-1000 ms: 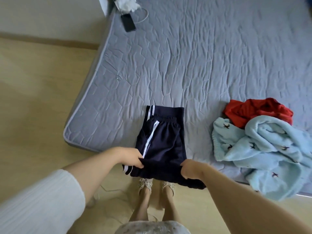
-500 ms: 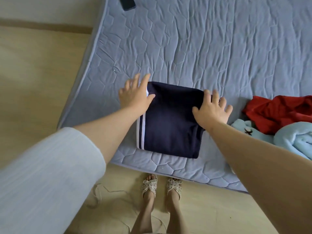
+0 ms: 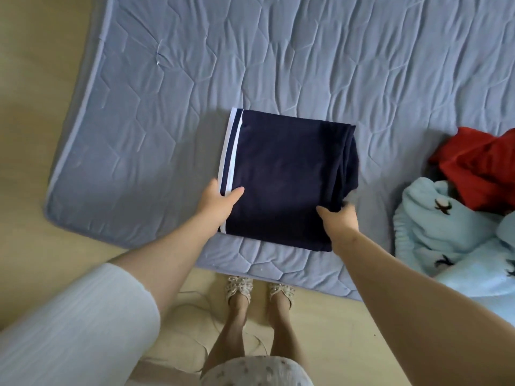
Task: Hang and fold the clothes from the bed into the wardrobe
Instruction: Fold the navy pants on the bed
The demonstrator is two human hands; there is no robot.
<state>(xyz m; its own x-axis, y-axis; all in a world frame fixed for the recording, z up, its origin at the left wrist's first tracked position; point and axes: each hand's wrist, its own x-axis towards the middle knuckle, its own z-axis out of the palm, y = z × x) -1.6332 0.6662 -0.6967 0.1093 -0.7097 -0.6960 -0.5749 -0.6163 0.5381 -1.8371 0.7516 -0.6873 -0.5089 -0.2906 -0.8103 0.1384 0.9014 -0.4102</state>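
Observation:
Navy shorts [image 3: 284, 174] with white side stripes lie folded into a flat square near the front edge of the grey quilted bed [image 3: 278, 57]. My left hand [image 3: 218, 203] grips the striped left edge, thumb on top and fingers tucked under the fabric. At the right edge my right hand [image 3: 338, 218] pinches the stacked layers near the front corner. A red garment [image 3: 479, 165] and a light blue fleece garment [image 3: 451, 235] with small dark motifs lie crumpled to the right.
The mattress corner [image 3: 55, 207] sits at the left, with wooden floor [image 3: 36, 107] beyond it. My feet in sandals [image 3: 239, 288] stand on the floor against the bed's front edge, beside a thin white cable [image 3: 200, 344].
The shorts were folded in half away from me. My hands then slid from pressing flat on the far corners to gripping the two side edges near the front.

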